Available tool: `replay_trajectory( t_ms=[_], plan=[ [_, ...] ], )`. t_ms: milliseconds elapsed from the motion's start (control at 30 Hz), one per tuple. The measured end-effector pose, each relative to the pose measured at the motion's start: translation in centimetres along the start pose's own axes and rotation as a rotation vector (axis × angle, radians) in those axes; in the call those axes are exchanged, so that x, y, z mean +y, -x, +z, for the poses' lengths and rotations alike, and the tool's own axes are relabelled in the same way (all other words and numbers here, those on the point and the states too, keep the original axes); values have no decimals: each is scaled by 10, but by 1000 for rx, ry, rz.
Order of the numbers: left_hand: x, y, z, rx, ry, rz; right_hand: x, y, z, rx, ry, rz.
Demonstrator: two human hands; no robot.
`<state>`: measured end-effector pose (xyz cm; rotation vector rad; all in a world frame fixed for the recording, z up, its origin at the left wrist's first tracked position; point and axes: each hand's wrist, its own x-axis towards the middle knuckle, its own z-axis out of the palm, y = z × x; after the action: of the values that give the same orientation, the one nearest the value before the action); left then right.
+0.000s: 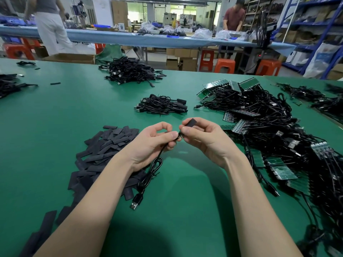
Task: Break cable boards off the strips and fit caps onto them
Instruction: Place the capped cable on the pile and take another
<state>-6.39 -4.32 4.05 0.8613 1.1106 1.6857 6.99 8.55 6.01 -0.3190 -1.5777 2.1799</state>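
Over the green table [185, 210], my left hand [154, 143] pinches the end of a black cable [148, 177] between thumb and fingers. The cable hangs down, coiled, to a USB plug [134, 203] lying on the table. My right hand [202, 138] grips a black cap [191, 122], which sits on the cable's board end; the board itself is hidden inside it. The two hands almost touch. A pile of flat black caps [104, 147] lies to the left. Green board strips with cables [278, 145] are heaped to the right.
A small bundle of capped cables [161, 104] lies ahead of my hands, a bigger heap [130, 71] behind it. More cables sit at the far left [9, 84] and far right [315, 97]. Two people stand at a long bench [111, 37] in the background.
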Motion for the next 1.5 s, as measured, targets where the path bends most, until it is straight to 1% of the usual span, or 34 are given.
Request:
replay_trajectory(
  t_ms=[133, 267, 333, 433, 600, 733, 933, 1167, 1333, 1500],
  plan=[
    [1, 0, 2, 57, -83, 28, 0, 1, -7, 10, -18, -13],
    [0, -3, 3, 161, -374, 174, 1, -1, -9, 119, -53, -4],
    [-2, -3, 2, 187, -444, 239, 2, -1, -10, 154, -84, 8],
    [-4, -4, 2, 200, -489, 308, 4, -3, -10, 168, -126, 15],
    [-5, -5, 3, 213, -531, 359, 7, -5, -9, 178, -181, 31],
    [-7, -5, 3, 217, -552, 345, 7, -5, -8, 166, -126, 40],
    [-4, -6, 3, 179, -503, 367, 4, -2, -9, 131, -132, 58],
    [-2, -6, 5, 180, -465, 387, 4, -1, -8, 85, -128, 90],
    [-2, -4, 5, 179, -480, 364, 5, -1, -8, 67, -104, 105],
    [-4, -4, 5, 215, -467, 342, 8, -2, -7, 63, -74, 110]
  ],
)
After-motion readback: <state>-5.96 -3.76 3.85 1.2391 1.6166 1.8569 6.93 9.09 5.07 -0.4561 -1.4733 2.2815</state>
